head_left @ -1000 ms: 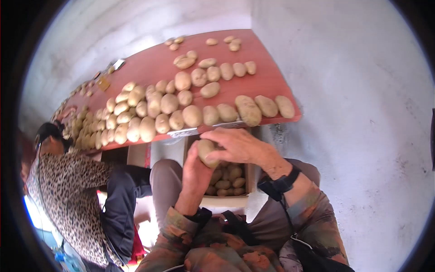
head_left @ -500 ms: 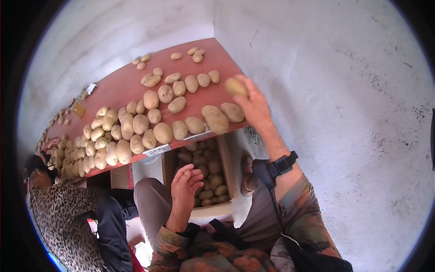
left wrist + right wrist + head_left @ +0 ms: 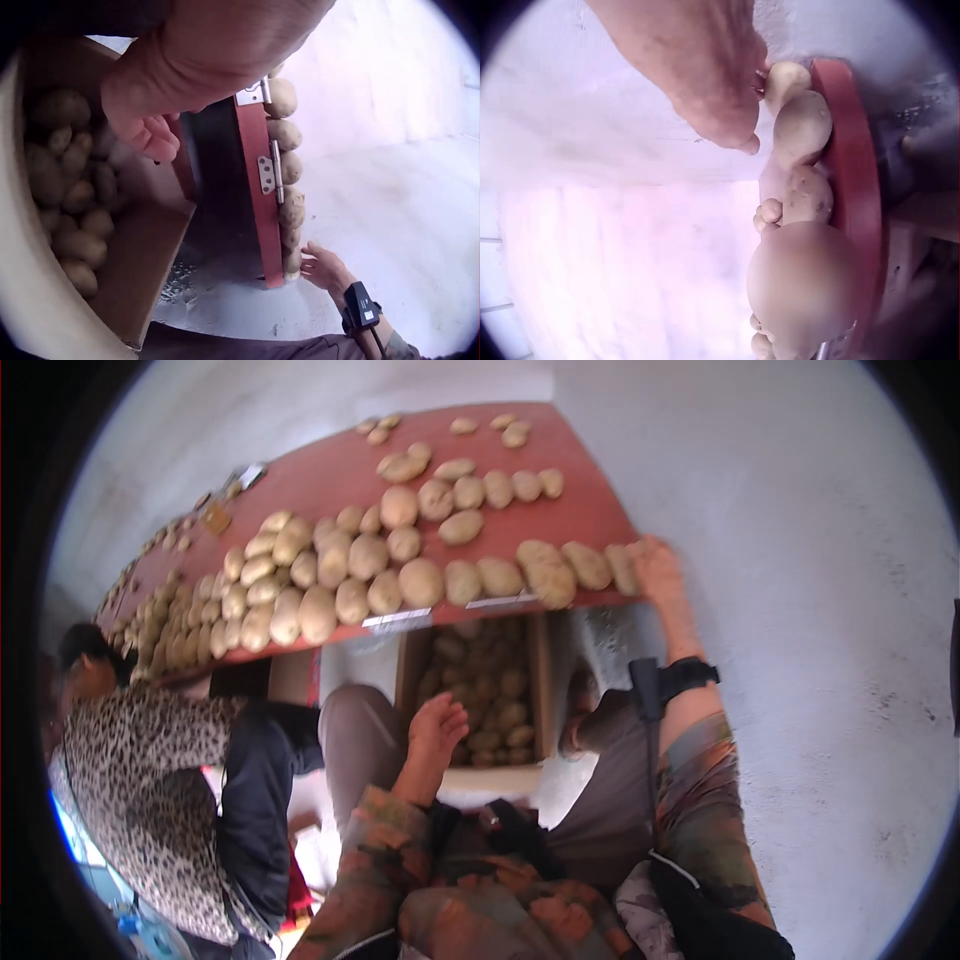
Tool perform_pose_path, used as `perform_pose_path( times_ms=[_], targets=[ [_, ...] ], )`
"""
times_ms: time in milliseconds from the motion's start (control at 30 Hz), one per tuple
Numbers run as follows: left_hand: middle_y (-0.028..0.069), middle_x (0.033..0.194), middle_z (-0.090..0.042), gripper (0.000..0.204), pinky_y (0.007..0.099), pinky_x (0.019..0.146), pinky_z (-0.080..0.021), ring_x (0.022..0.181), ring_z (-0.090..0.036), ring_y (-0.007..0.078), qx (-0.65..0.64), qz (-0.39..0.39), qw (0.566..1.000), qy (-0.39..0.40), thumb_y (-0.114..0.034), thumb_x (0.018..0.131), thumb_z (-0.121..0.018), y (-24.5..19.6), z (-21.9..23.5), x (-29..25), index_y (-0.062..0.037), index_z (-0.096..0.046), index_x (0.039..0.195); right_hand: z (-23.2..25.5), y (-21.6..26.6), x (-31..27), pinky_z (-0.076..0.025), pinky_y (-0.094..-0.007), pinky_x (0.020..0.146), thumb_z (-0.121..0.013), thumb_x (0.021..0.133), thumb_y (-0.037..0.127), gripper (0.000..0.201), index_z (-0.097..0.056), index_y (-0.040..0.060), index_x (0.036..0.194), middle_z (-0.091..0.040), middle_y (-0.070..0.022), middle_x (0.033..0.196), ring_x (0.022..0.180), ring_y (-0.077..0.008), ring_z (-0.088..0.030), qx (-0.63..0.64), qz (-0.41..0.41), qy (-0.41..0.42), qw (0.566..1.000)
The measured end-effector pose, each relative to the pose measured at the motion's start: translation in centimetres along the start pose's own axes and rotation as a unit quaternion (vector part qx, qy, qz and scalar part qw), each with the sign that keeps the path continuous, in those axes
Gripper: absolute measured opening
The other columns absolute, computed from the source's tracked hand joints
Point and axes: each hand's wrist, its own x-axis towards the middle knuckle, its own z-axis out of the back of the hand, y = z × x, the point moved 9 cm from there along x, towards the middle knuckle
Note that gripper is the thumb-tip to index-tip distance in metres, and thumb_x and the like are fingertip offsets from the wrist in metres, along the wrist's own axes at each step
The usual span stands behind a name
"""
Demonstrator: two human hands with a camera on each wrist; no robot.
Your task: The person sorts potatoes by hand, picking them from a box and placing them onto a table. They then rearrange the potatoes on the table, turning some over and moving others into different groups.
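Note:
My right hand (image 3: 657, 567) is at the right end of the red table (image 3: 590, 475). Its fingertips (image 3: 759, 84) are right at the last potato (image 3: 786, 81) of the front row, and the left wrist view shows them extended rather than curled around it. Beside that one lie another potato (image 3: 587, 565) and a large, long potato (image 3: 547, 575). My left hand (image 3: 435, 735), fingers loosely bent and holding nothing, hovers over a cardboard box (image 3: 146, 277) of potatoes (image 3: 79, 247) below the table edge.
Many more potatoes (image 3: 318, 615) cover the table's left and middle. Metal hinges (image 3: 266, 175) sit on the table's front edge. A person in a leopard-print top (image 3: 150, 790) sits at my left. A pale wall (image 3: 820, 610) stands to the right.
The potato, first held in both hands over the box, was carried by my right hand to the table's right end. My left hand let go and stayed low over the box.

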Motion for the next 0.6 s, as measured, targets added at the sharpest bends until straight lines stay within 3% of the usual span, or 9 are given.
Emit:
perform_pose_path(
  times_ms=[33,133,233,300,333,400,533,600],
  targets=[
    [0.0093,0.098,-0.059,0.034,0.0335,0.068,-0.050,0.083,-0.060,0.0200,-0.004,0.006,1.000,-0.021,-0.020,0.087,-0.052,0.1,1.1,0.0,-0.0053,-0.050,0.117,-0.5,-0.1,0.1,-0.042,-0.0446,0.090,-0.054,0.085,0.032,0.041,-0.056,0.0027,0.113,-0.059,-0.0231,0.104,0.102,-0.0374,-0.054,-0.008,-0.001,0.037,0.999],
    [0.0110,0.106,-0.057,0.038,0.0357,0.075,-0.050,0.093,-0.057,0.0223,0.004,-0.021,0.996,-0.086,-0.025,0.086,-0.056,-0.7,2.9,0.3,-0.0057,-0.050,0.118,-0.1,-0.5,0.1,-0.043,-0.0433,0.090,-0.054,0.085,0.035,0.044,-0.056,0.0030,0.114,-0.057,-0.0241,0.109,0.105,-0.0368,-0.054,-0.004,-0.032,0.015,0.999],
    [0.0163,0.126,-0.043,0.050,0.0393,0.086,-0.045,0.113,-0.046,0.0268,0.008,-0.043,0.991,-0.129,-0.022,0.086,-0.054,-1.6,3.4,-0.4,-0.0044,-0.039,0.130,4.1,2.6,-0.1,-0.043,-0.0409,0.091,-0.055,0.085,0.035,0.043,-0.056,0.0023,0.114,-0.056,-0.0244,0.112,0.107,-0.0359,-0.053,0.029,0.003,-0.034,0.999],
    [0.0143,0.121,-0.046,0.049,0.0390,0.083,-0.046,0.110,-0.047,0.0268,0.014,-0.047,0.986,-0.158,-0.020,0.084,-0.054,-1.2,4.1,0.0,-0.0053,-0.041,0.129,7.2,5.7,-1.1,-0.044,-0.0388,0.088,-0.054,0.087,0.032,0.037,-0.059,0.0026,0.110,-0.059,-0.0202,0.109,0.101,-0.0336,-0.056,0.105,0.077,-0.098,0.987],
    [0.0124,0.117,-0.049,0.048,0.0388,0.080,-0.046,0.108,-0.049,0.0268,0.022,-0.053,0.982,-0.178,-0.018,0.082,-0.055,-1.1,4.4,0.2,-0.0062,-0.044,0.127,8.0,7.0,-1.8,-0.044,-0.0388,0.088,-0.054,0.087,0.032,0.037,-0.059,0.0026,0.110,-0.059,-0.0202,0.109,0.101,-0.0336,-0.056,0.110,0.076,-0.090,0.987],
    [0.0111,0.116,-0.049,0.048,0.0396,0.080,-0.045,0.107,-0.048,0.0263,0.028,-0.046,0.977,-0.204,-0.017,0.079,-0.058,-1.0,4.2,0.0,-0.0075,-0.046,0.125,9.2,9.9,-3.2,-0.047,-0.0356,0.083,-0.054,0.087,0.028,0.029,-0.061,0.0063,0.106,-0.063,-0.0163,0.099,0.092,-0.0288,-0.060,0.276,0.081,-0.063,0.956],
    [0.0120,0.122,-0.045,0.049,0.0397,0.084,-0.042,0.112,-0.043,0.0254,0.090,-0.045,0.979,-0.178,-0.026,0.081,-0.059,-0.9,3.5,1.0,-0.0066,-0.044,0.124,8.7,13.7,-4.8,-0.048,-0.0349,0.074,-0.054,0.087,0.025,0.022,-0.063,0.0091,0.099,-0.064,-0.0128,0.085,0.080,-0.0258,-0.062,0.302,0.136,-0.012,0.943],
    [0.0111,0.122,-0.045,0.049,0.0389,0.083,-0.042,0.111,-0.042,0.0250,0.105,-0.043,0.980,-0.164,-0.026,0.080,-0.059,-1.0,2.8,1.9,-0.0074,-0.045,0.123,8.2,16.4,-5.9,-0.047,-0.0368,0.068,-0.055,0.086,0.024,0.018,-0.062,0.0085,0.094,-0.062,-0.0117,0.076,0.074,-0.0268,-0.060,0.241,0.259,0.013,0.935]
  ],
)
